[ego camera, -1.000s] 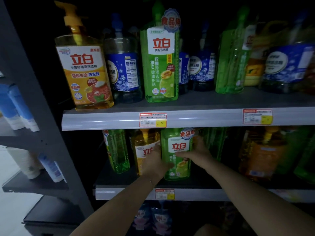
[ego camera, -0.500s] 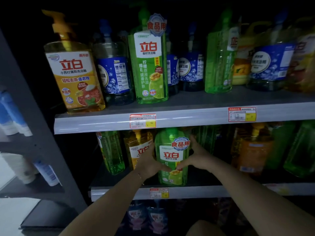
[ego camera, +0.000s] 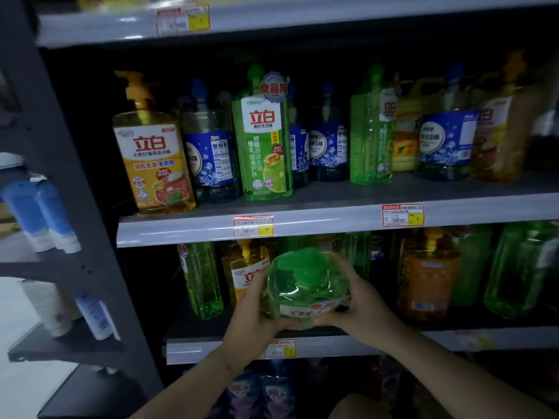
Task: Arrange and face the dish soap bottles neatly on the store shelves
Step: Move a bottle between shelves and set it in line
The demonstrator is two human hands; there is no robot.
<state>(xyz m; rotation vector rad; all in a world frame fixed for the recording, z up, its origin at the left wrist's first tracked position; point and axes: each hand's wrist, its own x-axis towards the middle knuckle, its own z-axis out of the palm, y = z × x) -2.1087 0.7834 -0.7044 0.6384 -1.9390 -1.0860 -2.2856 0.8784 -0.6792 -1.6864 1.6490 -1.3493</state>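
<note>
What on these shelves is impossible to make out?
Head view only.
Label of the green bottle: tipped cap-first toward the camera, partly covered by the left hand and right hand.
Print on the price tags: too small.
Lower-shelf bottles at right: blurred, dim.
Purple pouches: dark, cut by the bottom edge.

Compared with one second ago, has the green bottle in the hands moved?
Yes. The green bottle stood upright on the lower shelf; now the left hand and right hand hold it tipped forward, cap toward the camera.
</note>
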